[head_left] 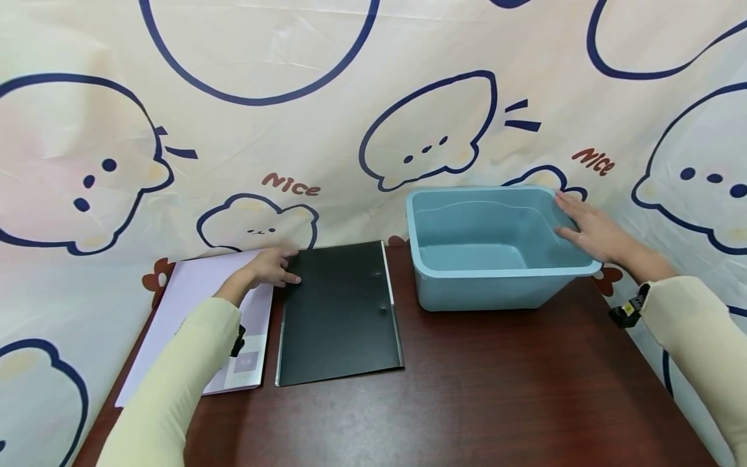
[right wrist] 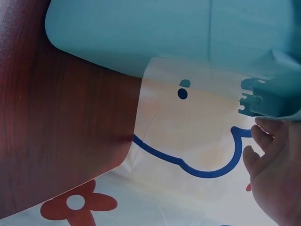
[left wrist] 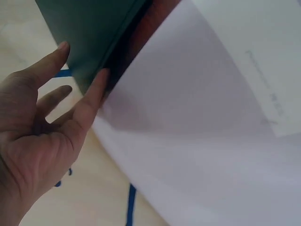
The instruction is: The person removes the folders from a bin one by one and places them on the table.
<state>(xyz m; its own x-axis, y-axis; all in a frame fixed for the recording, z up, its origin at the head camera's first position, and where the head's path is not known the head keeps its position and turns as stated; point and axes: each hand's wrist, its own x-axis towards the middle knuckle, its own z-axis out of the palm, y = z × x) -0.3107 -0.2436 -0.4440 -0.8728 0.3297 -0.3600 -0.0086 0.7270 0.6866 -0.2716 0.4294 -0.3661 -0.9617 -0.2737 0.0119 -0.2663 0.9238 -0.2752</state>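
A black folder (head_left: 344, 318) with pale side edges and small metal rivets lies on the table. My left hand (head_left: 272, 267) is at its far left corner, fingers loosely spread. In the left wrist view, fingertips (left wrist: 101, 77) touch the edges of the dark-green-looking folder (left wrist: 94, 28). Under my left forearm lies a lilac book or pad (head_left: 253, 318). At right stands a light blue plastic bin (head_left: 478, 288). My right hand (head_left: 595, 227) holds its right rim, thumb on the inner side. The right wrist view shows the other fingers (right wrist: 263, 139) bent beneath the rim.
The dark reddish-brown wooden table (head_left: 443, 408) runs under everything. A cream sheet (head_left: 350, 149) with blue cartoon outlines hangs behind and at both sides, close against the bin and folder. The bin's far rim stands near that sheet.
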